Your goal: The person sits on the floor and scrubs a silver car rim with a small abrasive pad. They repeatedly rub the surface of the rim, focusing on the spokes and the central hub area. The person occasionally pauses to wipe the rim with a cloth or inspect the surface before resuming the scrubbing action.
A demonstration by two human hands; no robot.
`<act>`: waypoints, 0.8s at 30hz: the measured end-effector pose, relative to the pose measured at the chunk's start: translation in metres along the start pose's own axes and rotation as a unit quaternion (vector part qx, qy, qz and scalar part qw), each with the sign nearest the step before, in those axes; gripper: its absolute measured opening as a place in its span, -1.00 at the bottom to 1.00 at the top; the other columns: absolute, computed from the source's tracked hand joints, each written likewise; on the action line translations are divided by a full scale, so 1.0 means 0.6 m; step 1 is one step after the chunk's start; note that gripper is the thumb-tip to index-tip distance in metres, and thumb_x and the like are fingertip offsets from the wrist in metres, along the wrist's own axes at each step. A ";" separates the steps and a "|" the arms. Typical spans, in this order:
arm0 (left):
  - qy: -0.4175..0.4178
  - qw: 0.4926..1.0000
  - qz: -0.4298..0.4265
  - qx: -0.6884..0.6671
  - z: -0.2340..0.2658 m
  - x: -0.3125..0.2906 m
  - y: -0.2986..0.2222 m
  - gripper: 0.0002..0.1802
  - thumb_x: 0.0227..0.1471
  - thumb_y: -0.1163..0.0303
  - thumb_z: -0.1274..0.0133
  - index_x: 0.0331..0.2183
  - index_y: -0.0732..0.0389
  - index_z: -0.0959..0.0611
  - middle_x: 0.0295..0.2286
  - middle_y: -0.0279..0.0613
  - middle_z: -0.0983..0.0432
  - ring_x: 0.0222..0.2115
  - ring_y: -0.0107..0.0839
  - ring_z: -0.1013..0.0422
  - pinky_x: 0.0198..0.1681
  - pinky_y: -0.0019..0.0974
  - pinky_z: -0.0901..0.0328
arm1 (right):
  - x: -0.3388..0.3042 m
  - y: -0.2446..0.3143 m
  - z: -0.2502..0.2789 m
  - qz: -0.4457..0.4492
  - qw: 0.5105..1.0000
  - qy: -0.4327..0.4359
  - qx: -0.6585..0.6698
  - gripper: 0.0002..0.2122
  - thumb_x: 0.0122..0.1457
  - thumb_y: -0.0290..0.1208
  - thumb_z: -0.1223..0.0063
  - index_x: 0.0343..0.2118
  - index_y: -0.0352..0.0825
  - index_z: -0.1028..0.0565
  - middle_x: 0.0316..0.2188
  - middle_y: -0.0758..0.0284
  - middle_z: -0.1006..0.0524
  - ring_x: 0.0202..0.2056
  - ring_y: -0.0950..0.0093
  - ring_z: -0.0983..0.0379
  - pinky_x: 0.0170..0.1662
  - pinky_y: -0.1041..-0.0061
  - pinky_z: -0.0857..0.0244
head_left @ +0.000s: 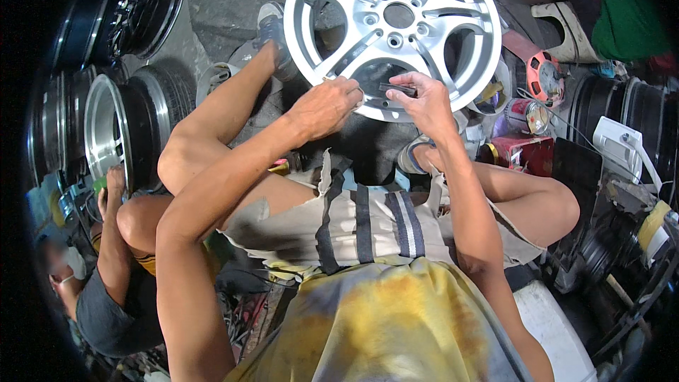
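A silver alloy wheel rim with a bare centre hole and several paired spokes lies in front of me, face up. Its near edge is just beyond both of my hands. My right hand pinches a small dark flat strip between thumb and fingers, over the opening by the near rim. My left hand is closed at the rim's near left edge, its fingertips drawn together. Whatever those fingers hold, if anything, is too hidden to make out.
Upright wheels and tyres line the left, where another person sits with a hand on one. A red and black reel, a tin can and a red box stand right of the rim. Someone in green is at the far right.
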State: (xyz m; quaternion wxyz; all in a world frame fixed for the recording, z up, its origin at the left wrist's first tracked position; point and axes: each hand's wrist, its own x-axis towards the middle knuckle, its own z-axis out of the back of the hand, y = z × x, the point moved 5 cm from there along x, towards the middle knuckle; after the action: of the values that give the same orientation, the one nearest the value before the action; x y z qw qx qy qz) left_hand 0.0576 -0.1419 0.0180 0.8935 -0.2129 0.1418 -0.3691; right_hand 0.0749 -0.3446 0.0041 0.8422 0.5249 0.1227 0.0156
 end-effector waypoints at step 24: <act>-0.002 0.964 0.193 -0.181 0.108 -0.071 0.059 -0.60 -0.01 0.18 -0.25 -0.55 0.37 -0.58 -0.57 -0.03 -0.52 -0.52 -0.20 -0.47 -0.38 -0.13 -0.39 | -0.011 0.046 -0.055 0.011 0.998 0.063 0.021 -0.87 0.22 -0.45 -0.21 -0.30 -0.43 -0.61 -0.42 0.20 -0.58 -0.37 0.43 -0.54 -0.26 0.46 -0.36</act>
State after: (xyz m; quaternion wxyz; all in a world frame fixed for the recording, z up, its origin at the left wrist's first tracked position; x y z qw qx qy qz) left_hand 0.0758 -0.0708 0.0612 0.8945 -0.3409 0.2427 -0.1574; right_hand 0.0640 -0.3040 0.0160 0.8213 0.5420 0.1694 0.0555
